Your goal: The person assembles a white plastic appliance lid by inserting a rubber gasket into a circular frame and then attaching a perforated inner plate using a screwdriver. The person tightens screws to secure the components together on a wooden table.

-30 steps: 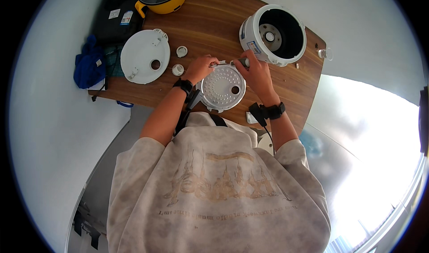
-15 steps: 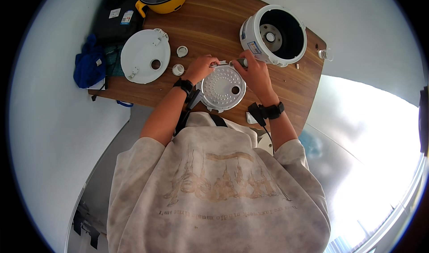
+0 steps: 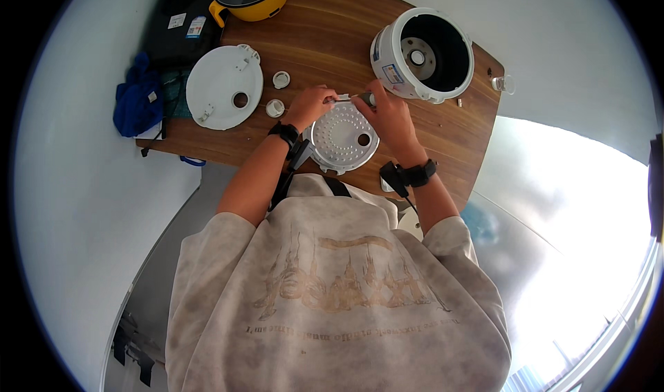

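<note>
A round silver inner lid (image 3: 340,134), dimpled and with one dark round hole, lies in front of me near the table's front edge. My left hand (image 3: 310,105) is closed, its fingertips pinching at the lid's far left rim. A screwdriver (image 3: 370,98) with a grey handle is in my right hand (image 3: 392,119), closed around it at the far rim. Its thin shaft points left toward my left fingertips; the tip is hard to make out. Left of my hands are a white round cover (image 3: 214,87) and two small white round parts (image 3: 281,80).
A white cooker body (image 3: 387,63) lies tilted at the far right, its dark inside showing. At the far left stand a yellow pot (image 3: 266,10) with a glass lid and a black case (image 3: 173,39). A blue cloth (image 3: 138,105) and a small clear cup (image 3: 503,84) are at opposite table edges.
My right hand has shifted slightly left along the lid's far rim with the screwdriver, and its grip on the handle has turned. My left hand and the lid have hardly moved.
</note>
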`<action>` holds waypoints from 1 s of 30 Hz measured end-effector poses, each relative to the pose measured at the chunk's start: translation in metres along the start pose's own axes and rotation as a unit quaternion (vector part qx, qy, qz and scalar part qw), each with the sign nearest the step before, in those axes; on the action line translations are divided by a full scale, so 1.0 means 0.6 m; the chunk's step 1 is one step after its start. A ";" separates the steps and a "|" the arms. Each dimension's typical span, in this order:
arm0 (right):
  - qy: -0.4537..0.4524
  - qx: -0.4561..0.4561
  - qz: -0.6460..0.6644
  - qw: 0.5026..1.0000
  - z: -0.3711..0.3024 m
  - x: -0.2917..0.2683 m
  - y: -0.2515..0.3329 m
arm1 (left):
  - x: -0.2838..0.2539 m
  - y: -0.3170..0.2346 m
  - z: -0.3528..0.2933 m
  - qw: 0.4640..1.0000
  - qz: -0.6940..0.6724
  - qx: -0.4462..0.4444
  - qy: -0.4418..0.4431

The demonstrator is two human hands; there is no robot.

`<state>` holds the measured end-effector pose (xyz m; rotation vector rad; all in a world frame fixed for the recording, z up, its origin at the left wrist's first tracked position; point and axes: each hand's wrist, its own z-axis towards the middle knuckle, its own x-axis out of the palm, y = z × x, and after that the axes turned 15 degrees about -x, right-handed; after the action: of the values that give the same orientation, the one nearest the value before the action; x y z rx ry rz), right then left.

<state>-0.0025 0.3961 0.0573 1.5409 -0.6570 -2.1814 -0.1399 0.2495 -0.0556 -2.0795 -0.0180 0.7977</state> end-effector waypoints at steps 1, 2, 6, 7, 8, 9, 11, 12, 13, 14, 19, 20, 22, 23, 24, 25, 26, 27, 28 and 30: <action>0.001 -0.006 -0.006 1.000 0.001 0.001 0.001 | 0.000 -0.002 0.000 1.000 0.007 -0.005 -0.006; 0.003 -0.011 -0.012 1.000 0.002 0.002 0.003 | 0.000 -0.004 -0.001 1.000 0.014 -0.010 -0.012; 0.028 -0.016 -0.043 0.999 0.005 0.000 0.012 | 0.000 -0.009 -0.001 0.996 0.071 0.007 -0.051; 0.031 -0.016 -0.044 0.998 0.006 -0.002 0.014 | 0.000 -0.009 -0.001 0.995 0.082 0.008 -0.055; 0.035 -0.017 -0.045 0.998 0.007 -0.003 0.014 | -0.002 -0.011 -0.001 0.994 0.094 0.009 -0.058; 0.038 -0.018 -0.046 0.998 0.007 -0.003 0.015 | -0.002 -0.012 -0.002 0.992 0.105 0.011 -0.062; 0.035 -0.026 -0.050 0.998 0.007 0.000 0.012 | -0.001 -0.013 -0.002 0.990 0.126 0.016 -0.069; 0.033 -0.029 -0.052 0.998 0.007 0.001 0.011 | 0.000 -0.012 -0.001 0.988 0.136 0.018 -0.073; 0.024 -0.036 -0.056 0.998 0.008 0.002 0.009 | 0.000 -0.011 -0.001 0.987 0.141 0.019 -0.074; 0.016 -0.043 -0.058 0.997 0.009 0.003 0.007 | 0.001 -0.010 0.000 0.986 0.146 0.019 -0.074; -0.003 -0.042 -0.045 0.998 0.008 0.002 0.002 | 0.002 0.001 0.003 0.986 0.144 0.037 -0.075; -0.005 -0.041 -0.040 0.998 0.007 0.001 0.002 | 0.003 0.002 0.003 0.986 0.140 0.041 -0.074; -0.003 -0.034 -0.034 0.999 0.008 -0.002 0.004 | 0.004 0.004 0.002 0.988 0.130 0.040 -0.073; 0.000 -0.029 -0.032 0.999 0.007 -0.003 0.005 | 0.004 0.003 0.001 0.989 0.124 0.036 -0.071; 0.004 -0.023 -0.031 0.999 0.006 -0.004 0.005 | 0.003 0.003 0.000 0.990 0.119 0.031 -0.070; 0.000 -0.026 -0.030 0.999 0.006 -0.004 0.004 | 0.003 0.001 -0.001 0.990 0.115 0.033 -0.070; -0.004 -0.030 -0.028 0.999 0.007 -0.003 0.003 | 0.002 0.002 -0.002 0.991 0.111 0.034 -0.070; -0.008 -0.035 -0.027 0.999 0.008 -0.003 0.002 | 0.001 0.002 -0.002 0.991 0.108 0.036 -0.070; -0.007 -0.031 -0.026 0.999 0.007 -0.003 0.002 | 0.001 0.004 -0.003 0.991 0.111 0.038 -0.070; -0.003 -0.026 -0.024 0.999 0.006 -0.002 0.001 | 0.003 0.007 -0.002 0.990 0.117 0.043 -0.071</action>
<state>-0.0053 0.3968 0.0599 1.5403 -0.5666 -2.2211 -0.1392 0.2465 -0.0591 -1.9620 0.1820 1.0691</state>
